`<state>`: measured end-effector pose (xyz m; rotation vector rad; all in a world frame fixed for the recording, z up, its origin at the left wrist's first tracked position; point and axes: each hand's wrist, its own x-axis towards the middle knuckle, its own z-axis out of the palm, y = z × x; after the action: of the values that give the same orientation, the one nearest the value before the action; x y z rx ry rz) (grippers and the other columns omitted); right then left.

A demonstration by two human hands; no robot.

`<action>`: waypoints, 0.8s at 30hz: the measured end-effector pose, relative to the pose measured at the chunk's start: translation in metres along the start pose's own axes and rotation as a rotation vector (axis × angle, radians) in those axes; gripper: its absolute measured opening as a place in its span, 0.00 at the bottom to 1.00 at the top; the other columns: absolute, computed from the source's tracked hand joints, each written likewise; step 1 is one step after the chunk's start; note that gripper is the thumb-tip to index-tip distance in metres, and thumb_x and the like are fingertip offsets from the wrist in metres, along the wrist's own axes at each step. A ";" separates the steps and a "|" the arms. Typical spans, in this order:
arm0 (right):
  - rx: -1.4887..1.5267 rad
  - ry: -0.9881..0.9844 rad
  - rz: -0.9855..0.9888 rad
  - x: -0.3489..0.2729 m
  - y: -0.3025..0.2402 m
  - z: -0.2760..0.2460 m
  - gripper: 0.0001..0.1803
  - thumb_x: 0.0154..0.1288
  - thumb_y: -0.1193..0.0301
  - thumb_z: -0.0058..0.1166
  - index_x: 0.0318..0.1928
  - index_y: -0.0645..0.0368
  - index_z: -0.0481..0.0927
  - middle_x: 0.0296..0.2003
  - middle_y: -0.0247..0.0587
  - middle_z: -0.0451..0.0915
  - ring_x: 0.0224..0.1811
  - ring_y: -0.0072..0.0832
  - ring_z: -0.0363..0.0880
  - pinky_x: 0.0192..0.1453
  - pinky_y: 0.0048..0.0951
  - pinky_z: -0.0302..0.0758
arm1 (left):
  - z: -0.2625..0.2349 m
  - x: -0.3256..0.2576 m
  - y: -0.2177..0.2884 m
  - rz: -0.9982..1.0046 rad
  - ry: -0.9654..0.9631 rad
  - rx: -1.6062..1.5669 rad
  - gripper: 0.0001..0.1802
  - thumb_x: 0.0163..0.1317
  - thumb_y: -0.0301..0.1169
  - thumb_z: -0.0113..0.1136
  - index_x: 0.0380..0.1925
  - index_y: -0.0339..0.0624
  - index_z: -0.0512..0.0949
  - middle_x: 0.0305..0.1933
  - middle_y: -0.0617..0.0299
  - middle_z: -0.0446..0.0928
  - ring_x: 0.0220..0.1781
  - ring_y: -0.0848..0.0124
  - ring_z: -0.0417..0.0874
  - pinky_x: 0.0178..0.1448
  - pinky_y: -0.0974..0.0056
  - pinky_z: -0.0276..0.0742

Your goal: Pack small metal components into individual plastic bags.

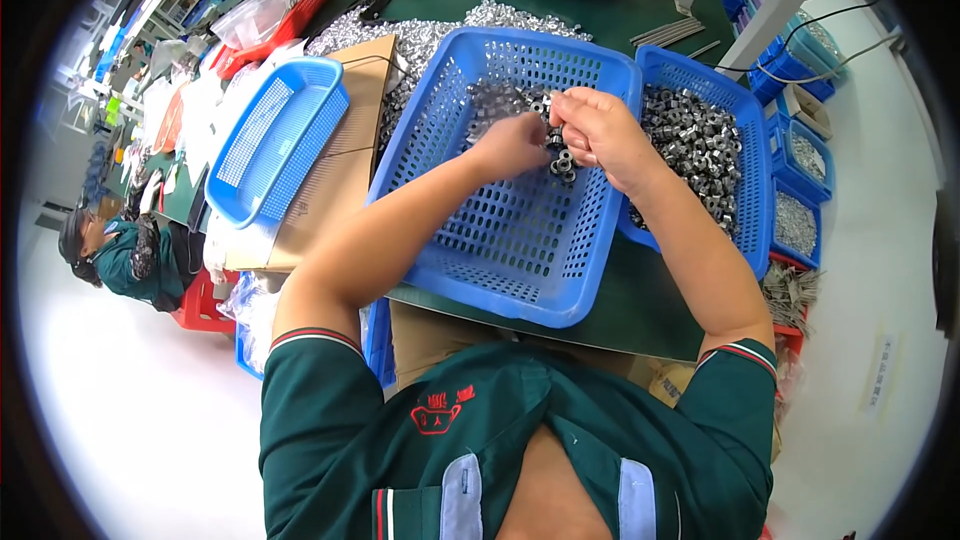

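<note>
Over the large blue plastic basket (pixel 540 315) in front of me, both hands work close together. My left hand (pixel 512 147) is low in the basket, slightly blurred, its curled fingers beside a small heap of shiny metal parts (pixel 497 98). Just right of it, my right hand (pixel 603 135) is raised with thumb and fingers pinched together; whatever they grip is too small to make out. A few ring-shaped metal parts (pixel 563 168) lie on the basket floor below the hands.
Right of the basket stands another blue basket (pixel 752 180) full of similar metal parts. An empty light-blue basket (pixel 325 125) rests on cardboard (pixel 345 165) at left. Loose silver parts (pixel 500 15) cover the green table behind. A seated person (pixel 135 260) is at far left.
</note>
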<state>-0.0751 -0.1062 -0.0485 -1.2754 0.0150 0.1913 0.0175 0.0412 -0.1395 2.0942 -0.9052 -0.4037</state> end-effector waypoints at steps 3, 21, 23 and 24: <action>-0.013 0.011 0.005 -0.003 -0.001 -0.004 0.14 0.68 0.63 0.45 0.28 0.59 0.70 0.15 0.24 0.61 0.14 0.09 0.54 0.16 0.14 0.50 | -0.025 0.003 0.031 -0.237 -0.112 -0.565 0.13 0.52 0.29 0.58 0.37 0.36 0.71 0.27 0.58 0.77 0.28 0.75 0.77 0.28 0.72 0.69; -0.839 0.198 -0.318 -0.003 0.006 -0.001 0.13 0.61 0.65 0.51 0.27 0.62 0.76 0.19 0.41 0.77 0.20 0.30 0.74 0.26 0.32 0.68 | -0.057 -0.019 0.053 -0.061 -0.132 -1.033 0.11 0.63 0.31 0.56 0.38 0.33 0.74 0.25 0.64 0.72 0.21 0.81 0.66 0.22 0.77 0.55; -0.929 0.211 -0.356 -0.004 0.009 0.000 0.12 0.61 0.66 0.52 0.26 0.62 0.75 0.19 0.41 0.77 0.19 0.33 0.74 0.25 0.34 0.68 | -0.056 -0.021 0.055 -0.109 -0.114 -0.989 0.11 0.63 0.32 0.56 0.35 0.33 0.73 0.21 0.66 0.69 0.18 0.81 0.61 0.20 0.76 0.52; -1.117 0.249 -0.549 -0.004 0.013 -0.001 0.11 0.60 0.67 0.52 0.25 0.61 0.74 0.18 0.41 0.76 0.19 0.36 0.75 0.24 0.35 0.69 | -0.056 -0.021 0.055 -0.112 -0.117 -0.989 0.11 0.63 0.32 0.56 0.35 0.33 0.73 0.21 0.66 0.69 0.18 0.81 0.61 0.20 0.76 0.52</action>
<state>-0.0808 -0.1037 -0.0604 -2.3450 -0.2597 -0.5135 0.0083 0.0636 -0.0625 1.2105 -0.4791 -0.8357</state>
